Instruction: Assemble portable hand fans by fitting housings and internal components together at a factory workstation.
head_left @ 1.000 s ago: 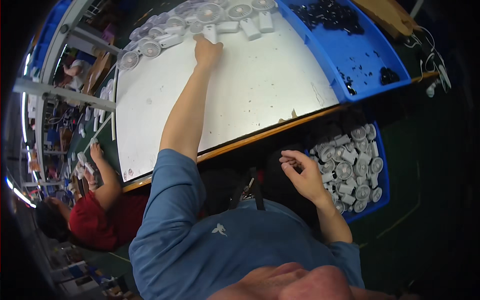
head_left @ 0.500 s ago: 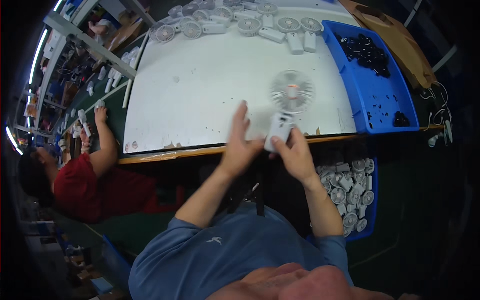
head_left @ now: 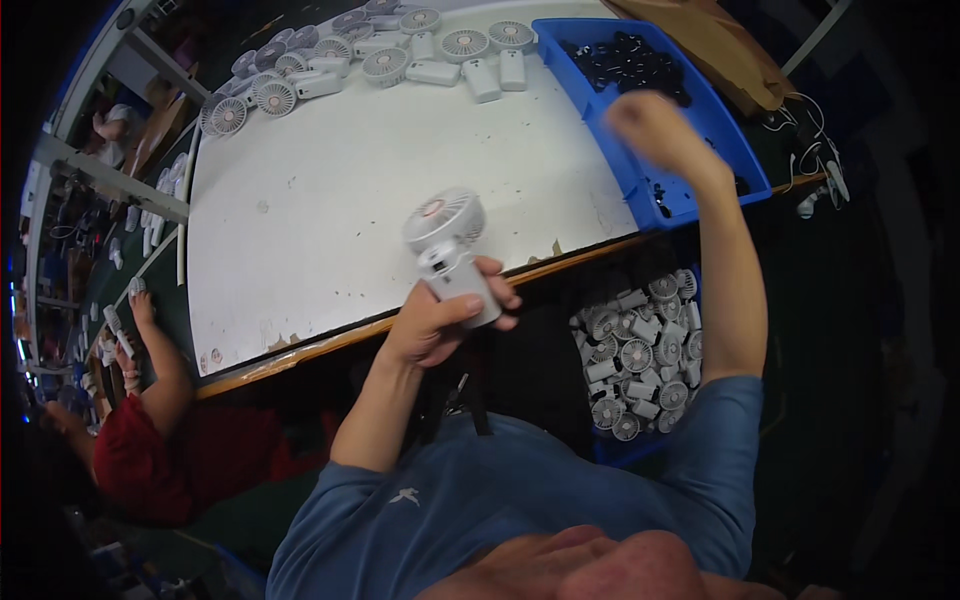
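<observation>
My left hand [head_left: 440,318] grips a small white handheld fan [head_left: 447,250] by its handle, head up, just above the near edge of the white table [head_left: 330,210]. My right hand [head_left: 650,128] is raised and blurred over the blue tray [head_left: 690,195] of small black parts [head_left: 625,58] at the table's right end. Its fingers look curled, and I cannot tell whether anything is in them.
A row of white fans [head_left: 365,45] lies along the table's far edge. A blue bin of several white fans [head_left: 635,350] sits below the table at my right. A person in a red top [head_left: 140,450] works at the left, one hand [head_left: 140,305] on the green bench.
My right hand has let go of the fan and swung up to the blue tray. My left hand now holds the fan alone, a little lower and nearer me.
</observation>
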